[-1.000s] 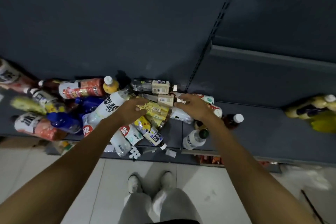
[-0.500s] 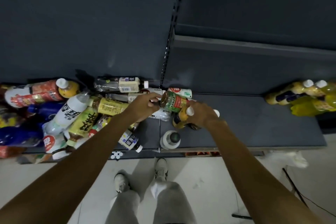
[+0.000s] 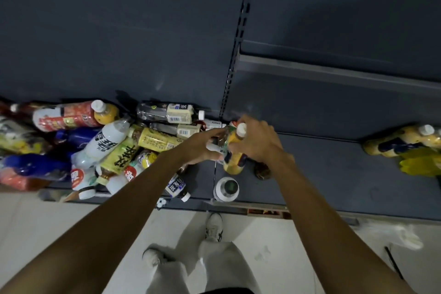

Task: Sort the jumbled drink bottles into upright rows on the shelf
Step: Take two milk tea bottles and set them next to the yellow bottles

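Observation:
A jumble of drink bottles (image 3: 114, 143) lies on its side across the left part of the dark grey bottom shelf (image 3: 334, 174). My right hand (image 3: 262, 143) grips an orange juice bottle (image 3: 235, 161) with a white cap, held nearly upright just above the shelf near the upright post. My left hand (image 3: 202, 147) is closed on a smaller green-labelled bottle (image 3: 223, 136) pressed against the juice bottle; most of it is hidden by my fingers. A white bottle with a dark green cap (image 3: 226, 188) stands upright at the shelf's front edge.
A dark brown bottle (image 3: 261, 170) sits under my right wrist. Several yellow bottles (image 3: 405, 143) lie at the shelf's far right. Bare shelf stretches between them and my hands. An upper shelf (image 3: 334, 71) juts out at the right. My feet (image 3: 213, 225) stand on the pale floor.
Both hands lifted bottles out of the pile and moved right toward the post. The orange juice bottle has turned from tilted to nearly upright in my right hand.

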